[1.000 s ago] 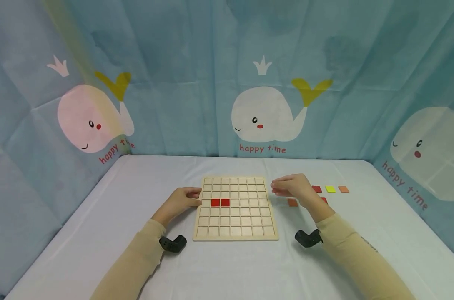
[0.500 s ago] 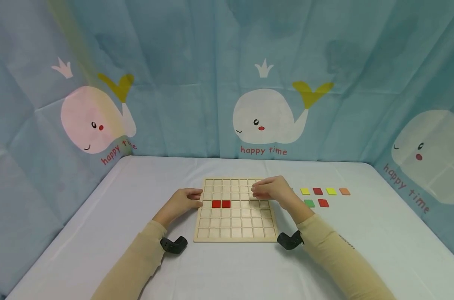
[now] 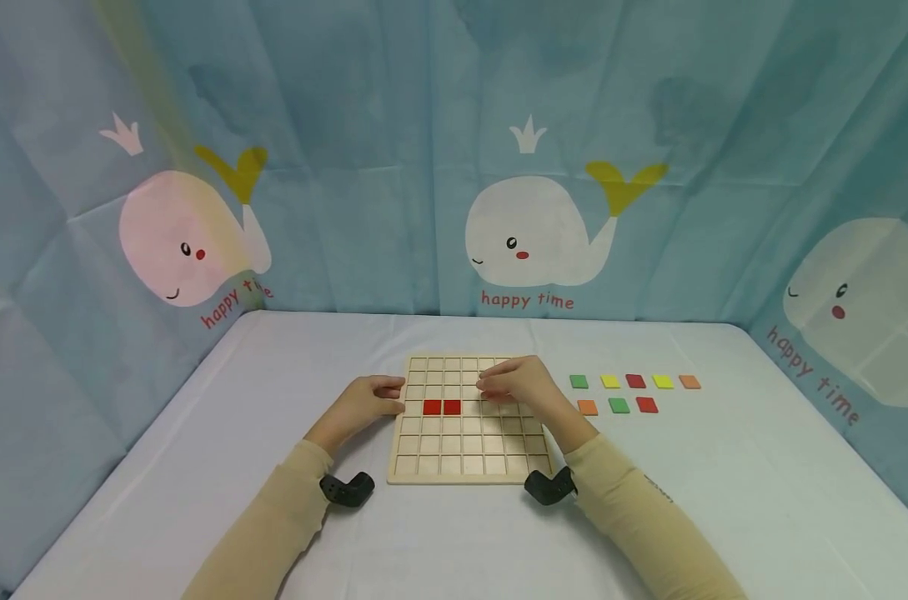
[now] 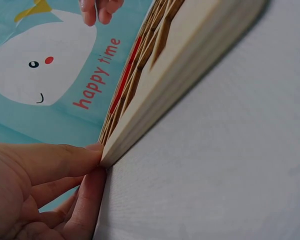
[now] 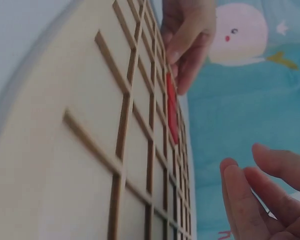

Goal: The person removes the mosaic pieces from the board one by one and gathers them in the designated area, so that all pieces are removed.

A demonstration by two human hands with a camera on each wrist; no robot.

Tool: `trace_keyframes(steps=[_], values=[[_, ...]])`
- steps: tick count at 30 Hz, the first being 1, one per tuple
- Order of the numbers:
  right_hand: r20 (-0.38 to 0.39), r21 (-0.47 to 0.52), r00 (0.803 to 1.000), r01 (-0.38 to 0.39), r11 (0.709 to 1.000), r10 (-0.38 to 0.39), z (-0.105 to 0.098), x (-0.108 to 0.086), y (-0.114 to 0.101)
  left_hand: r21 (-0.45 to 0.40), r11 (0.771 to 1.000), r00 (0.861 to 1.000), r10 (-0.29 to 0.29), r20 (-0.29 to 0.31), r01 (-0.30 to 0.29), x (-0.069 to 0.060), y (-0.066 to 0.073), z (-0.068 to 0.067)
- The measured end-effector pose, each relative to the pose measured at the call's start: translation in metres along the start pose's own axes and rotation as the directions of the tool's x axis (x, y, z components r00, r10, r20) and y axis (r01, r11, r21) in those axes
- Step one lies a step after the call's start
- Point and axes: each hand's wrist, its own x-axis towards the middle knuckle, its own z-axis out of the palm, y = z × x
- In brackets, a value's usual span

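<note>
A light wooden grid board (image 3: 472, 479) lies on the white table, with two red square tiles (image 3: 442, 407) side by side in its cells. At the board's left edge, my left hand (image 3: 359, 407) holds the rim between thumb and finger; the left wrist view shows these fingertips (image 4: 92, 155) on the rim. Over the upper right part of the board hovers my right hand (image 3: 519, 385). In the right wrist view its fingers (image 5: 240, 195) stand apart, and I see no tile between them. The cells beneath this hand are hidden.
Loose square tiles lie in two rows right of the board, among them a green tile (image 3: 579, 382), a yellow tile (image 3: 610, 382) and an orange tile (image 3: 588, 407). Behind the table (image 3: 454, 542) hangs a blue curtain (image 3: 348, 242) with whales.
My right hand has moved left from beside the tiles to over the board, uncovering the green and orange tiles nearest the board. My left hand stays at the board's edge.
</note>
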Motion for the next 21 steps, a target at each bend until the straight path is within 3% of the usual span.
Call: trace_keyframes(steps=[7,16,21], values=[[0.008,0.012,1.0,0.03,0.999,-0.03,0.011,0.001,-0.001,-0.001,1.0,1.0,-0.014,0.002,0.014,0.001,0.001,0.0],[-0.003,-0.01,1.0,0.013,1.0,-0.013,0.023,0.01,0.001,0.004,1.0,1.0,-0.007,0.006,0.007,0.002,0.003,-0.003],[-0.004,-0.025,0.999,-0.036,0.999,0.036,0.026,0.011,0.006,0.006,1.0,1.0,0.008,0.011,-0.008,-0.001,0.002,-0.002]])
